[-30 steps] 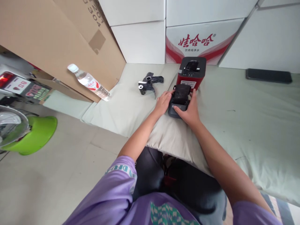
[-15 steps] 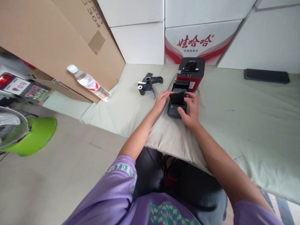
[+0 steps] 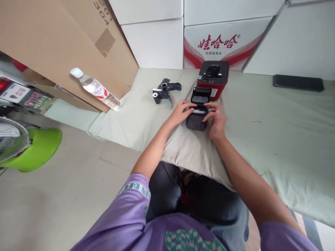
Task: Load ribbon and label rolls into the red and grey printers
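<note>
Both hands sat on the small black printer [image 3: 196,115] lying on the pale mat [image 3: 261,118], just in front of the red printer [image 3: 213,78]. Half a second before, its lid stood partly raised; now it lay folded back open, baring a white strip inside. The left hand [image 3: 180,112] and right hand [image 3: 216,118] had fingers spread, tips resting on the opened body, gripping nothing. Black spools [image 3: 162,92] lay to the left, a water bottle [image 3: 94,89] leaned on the cardboard box [image 3: 52,45] beyond, and a black phone [image 3: 297,83] lay well apart at right. Nothing blocked the hands.
</note>
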Tool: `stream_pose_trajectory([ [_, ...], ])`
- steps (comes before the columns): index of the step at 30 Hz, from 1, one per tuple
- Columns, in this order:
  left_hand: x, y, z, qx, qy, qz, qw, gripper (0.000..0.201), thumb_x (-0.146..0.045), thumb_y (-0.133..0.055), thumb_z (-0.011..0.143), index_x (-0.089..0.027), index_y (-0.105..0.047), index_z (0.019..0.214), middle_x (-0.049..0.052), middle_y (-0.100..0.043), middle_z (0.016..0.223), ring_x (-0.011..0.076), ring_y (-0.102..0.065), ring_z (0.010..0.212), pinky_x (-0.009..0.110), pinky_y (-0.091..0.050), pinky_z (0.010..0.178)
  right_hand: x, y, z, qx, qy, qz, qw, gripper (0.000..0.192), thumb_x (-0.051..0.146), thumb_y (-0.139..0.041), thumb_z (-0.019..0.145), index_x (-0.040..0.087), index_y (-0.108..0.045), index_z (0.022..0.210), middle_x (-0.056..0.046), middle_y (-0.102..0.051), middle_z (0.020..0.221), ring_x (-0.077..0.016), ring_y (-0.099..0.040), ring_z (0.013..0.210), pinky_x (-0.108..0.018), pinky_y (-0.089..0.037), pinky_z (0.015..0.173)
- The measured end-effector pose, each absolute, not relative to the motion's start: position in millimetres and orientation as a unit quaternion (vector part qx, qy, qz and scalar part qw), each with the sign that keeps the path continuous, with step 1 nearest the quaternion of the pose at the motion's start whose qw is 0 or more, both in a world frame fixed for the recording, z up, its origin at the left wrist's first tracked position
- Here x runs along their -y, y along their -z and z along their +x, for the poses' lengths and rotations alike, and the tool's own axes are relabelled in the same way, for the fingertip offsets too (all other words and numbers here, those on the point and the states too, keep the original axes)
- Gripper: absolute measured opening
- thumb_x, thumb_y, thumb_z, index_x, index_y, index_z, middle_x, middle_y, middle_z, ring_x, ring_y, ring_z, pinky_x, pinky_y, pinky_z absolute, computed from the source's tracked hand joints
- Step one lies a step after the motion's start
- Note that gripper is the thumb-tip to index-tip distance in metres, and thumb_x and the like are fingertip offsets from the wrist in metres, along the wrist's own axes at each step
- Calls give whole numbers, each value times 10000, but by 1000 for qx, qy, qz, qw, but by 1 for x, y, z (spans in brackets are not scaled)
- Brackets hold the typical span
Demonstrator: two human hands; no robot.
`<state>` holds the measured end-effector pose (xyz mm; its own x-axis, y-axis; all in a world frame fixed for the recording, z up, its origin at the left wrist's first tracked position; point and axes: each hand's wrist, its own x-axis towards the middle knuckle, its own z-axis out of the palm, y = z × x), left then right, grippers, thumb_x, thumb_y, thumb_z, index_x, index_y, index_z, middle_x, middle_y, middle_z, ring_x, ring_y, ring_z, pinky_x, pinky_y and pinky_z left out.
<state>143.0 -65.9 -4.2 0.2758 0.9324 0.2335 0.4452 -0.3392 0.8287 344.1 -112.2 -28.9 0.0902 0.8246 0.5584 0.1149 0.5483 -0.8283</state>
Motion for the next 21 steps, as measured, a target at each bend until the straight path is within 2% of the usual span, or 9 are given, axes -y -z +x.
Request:
stream_pose_trajectory([
  [2, 65, -9, 142, -491, -332, 748, 299, 292, -296, -664, 980, -247, -841, 1207, 91, -647, 1157, 219, -652, 1062, 408, -533, 1076, 111, 25, 343, 604, -284, -401, 627, 666, 702, -330, 1065, 253, -726, 775, -72, -714, 1193, -277, -617, 1194, -534, -482, 1183],
  [6, 52, -44, 152, -535, -230, 790, 193, 185, -290, -805, 862, -248, -890, 1021, 108, -661, 1034, 335, -639, 1146, 484, -508, 1080, 110, 21, 343, 640, -267, -434, 575, 794, 828, -251, 1005, 251, -701, 699, -83, -646, 1361, -300, -618, 1225, -564, -537, 1161],
  [9, 41, -66, 169, -531, -156, 819, 150, 238, -229, -914, 725, -239, -887, 961, 133, -680, 1096, 402, -590, 1224, 530, -486, 1088, 108, 24, 344, 651, -257, -443, 561, 805, 811, -212, 1019, 252, -717, 736, -71, -597, 1418, -295, -609, 1256, -572, -522, 1199],
  [11, 40, -76, 179, -526, -118, 832, 131, 261, -185, -919, 698, -224, -878, 953, 155, -673, 1192, 425, -553, 1280, 548, -465, 1107, 106, 28, 344, 651, -260, -437, 564, 772, 780, -221, 1038, 261, -768, 869, -71, -566, 1440, -290, -602, 1289, -566, -501, 1228],
  [13, 42, -81, 185, -525, -104, 837, 114, 197, -161, -891, 726, -201, -863, 917, 174, -649, 1257, 435, -528, 1321, 553, -444, 1125, 104, 32, 344, 647, -269, -432, 568, 727, 760, -234, 1049, 289, -787, 1091, -76, -545, 1443, -291, -577, 1368, -552, -473, 1264],
  [16, 45, -78, 186, -529, -96, 833, 131, 179, -142, -887, 731, -184, -852, 901, 185, -634, 1296, 455, -507, 1361, 557, -420, 1158, 104, 33, 345, 646, -275, -431, 567, 697, 771, -257, 1040, 341, -697, 1367, -80, -534, 1449, -297, -523, 1457, -554, -431, 1299],
  [21, 42, -62, 179, -529, -68, 829, 167, 354, -185, -882, 753, -239, -874, 1103, 169, -638, 1353, 446, -559, 1333, 533, -467, 1132, 103, 32, 348, 652, -263, -433, 564, 699, 766, -301, 1031, 361, -503, 1564, -95, -522, 1488, -301, -582, 1294, -598, -468, 1225],
])
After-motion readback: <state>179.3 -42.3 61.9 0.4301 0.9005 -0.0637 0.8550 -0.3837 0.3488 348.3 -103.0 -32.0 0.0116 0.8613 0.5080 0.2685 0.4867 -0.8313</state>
